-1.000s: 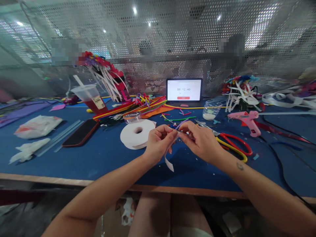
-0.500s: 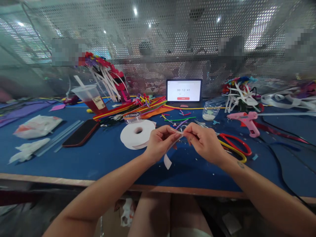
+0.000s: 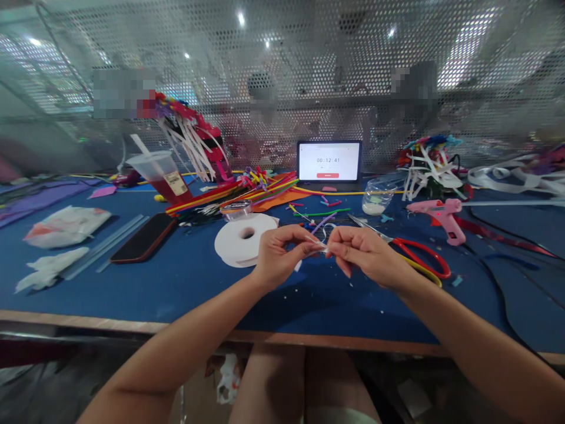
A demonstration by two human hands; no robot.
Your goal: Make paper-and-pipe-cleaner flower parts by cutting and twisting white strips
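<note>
My left hand pinches a narrow white ribbon between thumb and fingers, just above the blue table. Fingertips of my right hand are closed on the same ribbon, almost touching the left ones. A short tail of the ribbon shows below the left fingers; the part inside the fingertips is hidden. Beside my left hand lies a roll of white ribbon, partly covered by that hand. Scissors with red and yellow handles lie behind and right of my right hand.
A pink glue gun with a cable sits at right. A lit tablet stands at the back. Bundled pipe cleaners, a drink cup, a phone and a plastic bag occupy the left. A small clear cup stands behind.
The ribbon's hanging tail has swung up and now shows less below my left hand. Both hands have shifted slightly, and the right wrist has turned.
</note>
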